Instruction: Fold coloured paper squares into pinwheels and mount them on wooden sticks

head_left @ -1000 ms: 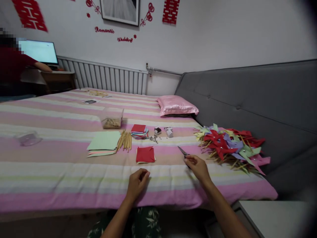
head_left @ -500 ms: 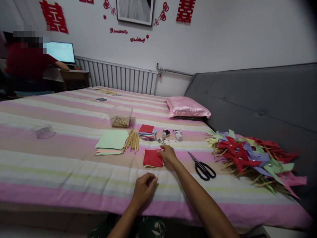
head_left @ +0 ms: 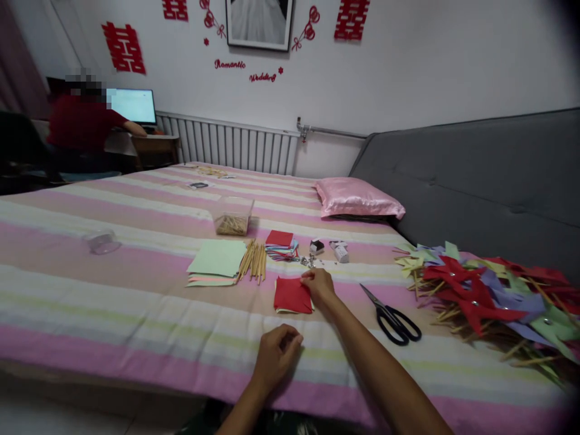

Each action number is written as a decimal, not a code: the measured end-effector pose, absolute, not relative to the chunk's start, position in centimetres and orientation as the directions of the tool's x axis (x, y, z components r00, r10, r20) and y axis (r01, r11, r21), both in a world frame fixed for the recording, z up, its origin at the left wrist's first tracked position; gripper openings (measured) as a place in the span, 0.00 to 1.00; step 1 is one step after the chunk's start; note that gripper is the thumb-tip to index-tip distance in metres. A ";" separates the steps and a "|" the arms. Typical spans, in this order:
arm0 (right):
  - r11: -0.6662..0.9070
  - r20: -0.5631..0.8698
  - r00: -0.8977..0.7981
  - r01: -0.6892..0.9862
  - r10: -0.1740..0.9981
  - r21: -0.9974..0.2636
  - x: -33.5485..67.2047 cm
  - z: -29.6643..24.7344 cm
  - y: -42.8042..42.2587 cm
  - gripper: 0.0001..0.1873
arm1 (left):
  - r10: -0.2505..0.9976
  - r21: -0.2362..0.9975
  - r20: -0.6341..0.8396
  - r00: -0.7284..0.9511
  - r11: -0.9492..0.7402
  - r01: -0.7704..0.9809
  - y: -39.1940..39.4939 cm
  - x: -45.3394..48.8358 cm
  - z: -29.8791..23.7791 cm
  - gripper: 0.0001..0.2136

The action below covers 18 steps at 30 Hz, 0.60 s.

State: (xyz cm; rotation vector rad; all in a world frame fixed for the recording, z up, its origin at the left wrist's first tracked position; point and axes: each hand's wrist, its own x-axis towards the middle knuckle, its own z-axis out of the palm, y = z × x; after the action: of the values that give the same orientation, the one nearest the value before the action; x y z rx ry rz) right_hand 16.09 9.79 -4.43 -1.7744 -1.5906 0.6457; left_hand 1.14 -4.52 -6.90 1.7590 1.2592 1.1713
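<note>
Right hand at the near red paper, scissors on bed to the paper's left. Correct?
Wrong side: the scissors are on the bed to the right of the near red paper, per the head view. The right hand is at that paper.

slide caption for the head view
Right hand at the red-topped paper stack, left hand nearby, black-handled scissors on the striped bedspread.

The striped cloth bedspread (head_left: 149, 320) ran pink, cream and beige. The near square paper stack (head_left: 292, 295) showed red over pale yellow; right, folded paper pinwheels (head_left: 480, 307) mixed red, lilac, green and yellow.
</note>
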 end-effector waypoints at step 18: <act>0.214 0.184 -0.133 0.270 0.974 -0.939 16.8 1.4 10.1 0.09 | 0.822 0.943 0.319 -0.472 -0.222 0.250 3.5 -0.6 -2.7 0.22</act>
State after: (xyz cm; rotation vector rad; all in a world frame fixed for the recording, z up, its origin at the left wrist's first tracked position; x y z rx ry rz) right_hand 16.80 10.09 1.37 -1.2046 -1.5865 0.9819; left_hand -0.63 3.54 -2.73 1.2706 1.6016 1.7397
